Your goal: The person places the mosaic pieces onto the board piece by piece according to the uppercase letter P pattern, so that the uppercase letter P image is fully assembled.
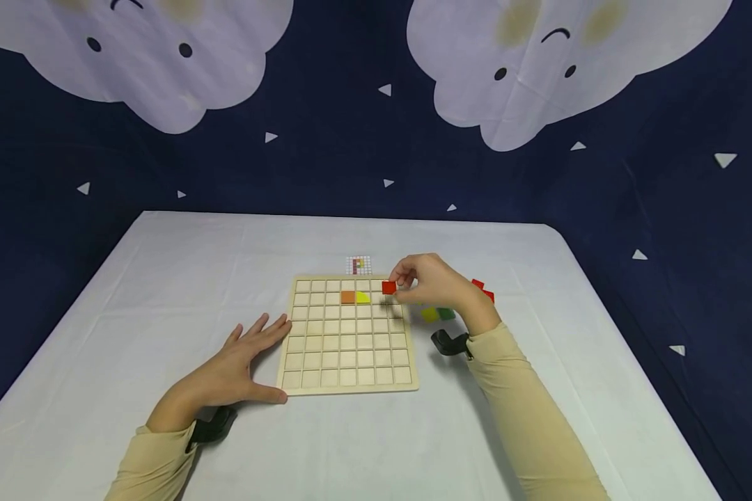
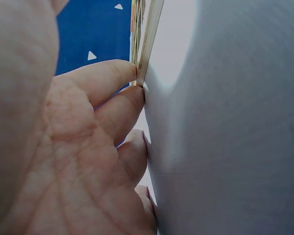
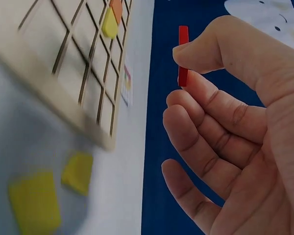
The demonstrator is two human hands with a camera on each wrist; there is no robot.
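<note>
Between thumb and fingertips my right hand (image 1: pixel 435 282) pinches a red square tile (image 1: pixel 388 287), held above the upper right corner of a wooden grid board (image 1: pixel 347 341). Seen edge-on in the right wrist view, the red tile (image 3: pixel 183 56) is thin and upright. An orange square tile (image 1: pixel 348 297) lies in a cell of the second row, with a yellow tile (image 1: pixel 363 298) that has a cut corner just right of it. My left hand (image 1: pixel 232 369) is spread flat on the table, its fingers and thumb touching the board's left edge (image 2: pixel 149 44).
Right of the board lie a yellow tile (image 1: pixel 429 315), a green tile (image 1: pixel 446 314) and red tiles (image 1: pixel 489 296), partly hidden by the right hand and forearm. Behind the board is a small printed pattern card (image 1: pixel 358 265). A dark cloth with clouds (image 1: pixel 326 160) hangs beyond the white table.
</note>
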